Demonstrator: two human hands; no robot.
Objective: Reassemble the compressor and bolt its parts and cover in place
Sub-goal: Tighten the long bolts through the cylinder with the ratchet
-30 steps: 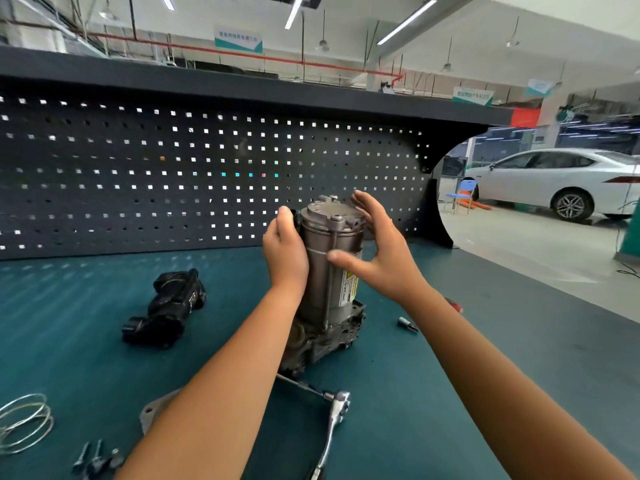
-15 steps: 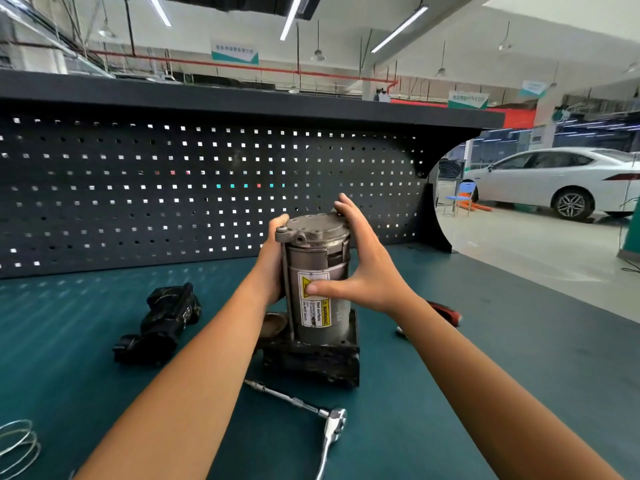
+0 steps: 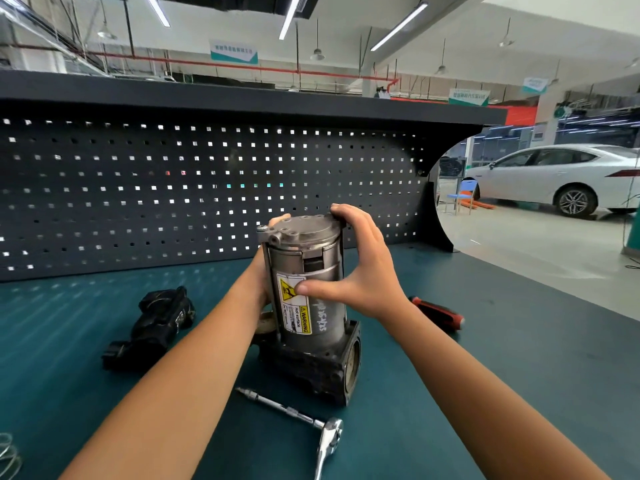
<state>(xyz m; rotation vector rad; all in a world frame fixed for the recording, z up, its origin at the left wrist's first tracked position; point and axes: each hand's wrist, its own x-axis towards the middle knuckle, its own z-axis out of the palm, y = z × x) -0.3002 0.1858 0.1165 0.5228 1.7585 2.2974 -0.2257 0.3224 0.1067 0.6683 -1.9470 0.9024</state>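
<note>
Head view showed the compressor [image 3: 322, 317] standing upright on its dark base block, on the bench [image 3: 485, 358] in front of the pegboard [image 3: 173, 185]. The right hand [image 3: 367, 275] gripped it from the right, thumb laid across the yellow warning label and fingers curled over the rim of the cap [image 3: 301, 228]. The left hand [image 3: 261, 275] held it from the left, mostly hidden behind the cylinder, with one fingertip showing at the cap's far rim. The cap sat on top of the cylinder; whether any bolts were in its holes was too small to tell.

A ratchet [image 3: 311, 420] lay just in front of the compressor, a black part [image 3: 156, 323] lay to its left, and a red-handled tool [image 3: 440, 315] lay to its right, behind the right forearm.

The step in hand looked like setting the compressor upright and steadying it, so the cap faced up for bolting. The next move would call for one hand to keep the cylinder steady while the other let go to fetch bolts or the ratchet, since the tall body on a narrow base could tip
</note>
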